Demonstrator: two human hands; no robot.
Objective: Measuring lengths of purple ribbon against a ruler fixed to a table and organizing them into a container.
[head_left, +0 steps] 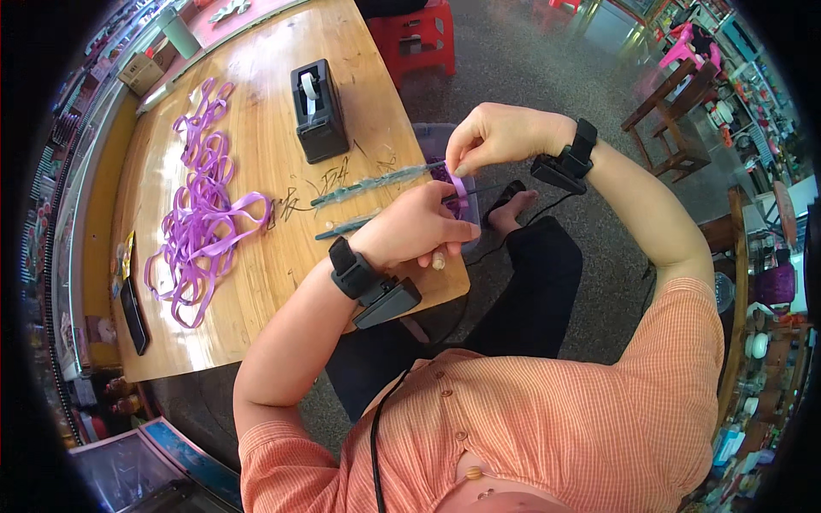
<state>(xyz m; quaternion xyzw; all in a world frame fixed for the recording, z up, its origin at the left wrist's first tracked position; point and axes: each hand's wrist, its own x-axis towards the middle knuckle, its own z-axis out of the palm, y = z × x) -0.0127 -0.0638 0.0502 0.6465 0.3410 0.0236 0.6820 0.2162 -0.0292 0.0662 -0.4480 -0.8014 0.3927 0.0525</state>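
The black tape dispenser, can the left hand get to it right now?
Probably yes: the tape dispenser stands on the same table, with just a slim wrapped stick in between. The left hand looks busy near the purple strip, though.

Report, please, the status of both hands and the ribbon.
Right grip pinching purple ribbon. Left grip close by, hold partly hidden. Black tape dispenser standing clear of both.

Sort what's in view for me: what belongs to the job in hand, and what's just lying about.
Seems part of the job:
purple strip, pinched in the right hand
slim rods by the left hand
loose purple ribbon
perhaps the tape dispenser

Probably just lying about:
black phone-like slab
green cup
red stool
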